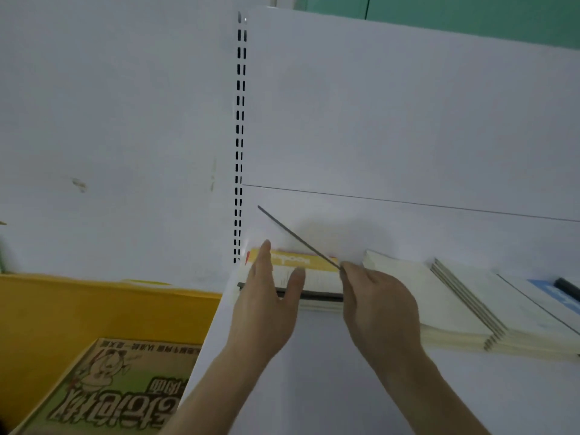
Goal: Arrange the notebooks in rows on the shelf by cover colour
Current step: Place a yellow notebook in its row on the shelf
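A short stack of notebooks, topped by a yellow cover [292,262], lies at the left end of the white shelf [314,372]. My left hand [266,309] rests on this stack with straight fingers, thumb spread to the right. My right hand [379,306] pinches the near corner of a thin notebook [298,237]. That notebook is seen edge-on as a dark line, tilted up and to the left above the stack. Its cover colour is hidden. To the right lie cream notebooks [408,287] and a fanned pile of pale ones [464,296].
A blue-covered book [546,287] and a dark rod-like item [568,287] sit at the far right of the shelf. The slotted upright [240,136] marks the shelf's left end. Beyond it, lower left, are a yellow bin [62,309] and a printed cardboard box [125,387].
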Action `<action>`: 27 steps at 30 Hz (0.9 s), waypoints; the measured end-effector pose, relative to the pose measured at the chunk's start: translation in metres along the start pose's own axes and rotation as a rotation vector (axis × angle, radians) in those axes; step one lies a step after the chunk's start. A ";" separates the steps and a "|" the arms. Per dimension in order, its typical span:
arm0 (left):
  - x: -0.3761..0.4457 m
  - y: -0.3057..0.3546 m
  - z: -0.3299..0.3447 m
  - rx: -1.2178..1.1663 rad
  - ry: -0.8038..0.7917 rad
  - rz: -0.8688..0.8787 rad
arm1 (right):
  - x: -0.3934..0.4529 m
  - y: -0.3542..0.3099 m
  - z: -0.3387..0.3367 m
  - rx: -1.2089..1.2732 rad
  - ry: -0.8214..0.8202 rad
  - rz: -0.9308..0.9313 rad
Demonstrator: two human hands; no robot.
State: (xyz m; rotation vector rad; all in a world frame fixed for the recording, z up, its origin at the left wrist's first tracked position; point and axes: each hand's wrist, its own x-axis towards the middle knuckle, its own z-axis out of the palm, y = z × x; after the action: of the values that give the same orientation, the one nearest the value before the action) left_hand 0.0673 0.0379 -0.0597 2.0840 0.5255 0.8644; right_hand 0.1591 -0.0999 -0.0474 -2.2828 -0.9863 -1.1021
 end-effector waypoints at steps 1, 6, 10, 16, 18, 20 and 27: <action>-0.002 0.009 0.001 -0.167 -0.058 -0.058 | -0.005 -0.009 -0.003 0.014 0.020 -0.033; -0.006 0.024 0.010 -0.523 -0.007 -0.150 | -0.035 -0.038 0.008 0.202 -0.123 -0.178; -0.001 0.012 0.002 -0.461 0.149 -0.160 | -0.040 -0.035 0.004 0.256 -0.165 -0.135; 0.000 -0.010 -0.020 -0.450 0.190 -0.197 | -0.003 0.020 0.029 0.113 -0.278 0.051; -0.001 -0.014 -0.026 -0.454 0.217 -0.215 | 0.004 0.030 0.049 0.070 -0.476 0.018; -0.002 -0.018 -0.031 -0.459 0.239 -0.230 | 0.007 0.033 0.064 0.001 -0.665 -0.031; -0.005 -0.025 -0.041 -0.422 0.242 -0.237 | 0.021 0.031 0.056 -0.060 -0.625 -0.124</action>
State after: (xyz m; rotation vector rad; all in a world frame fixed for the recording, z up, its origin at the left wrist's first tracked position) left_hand 0.0321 0.0706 -0.0635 1.5135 0.6407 0.9942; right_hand 0.2195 -0.0774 -0.0662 -2.7107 -1.3449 -0.4505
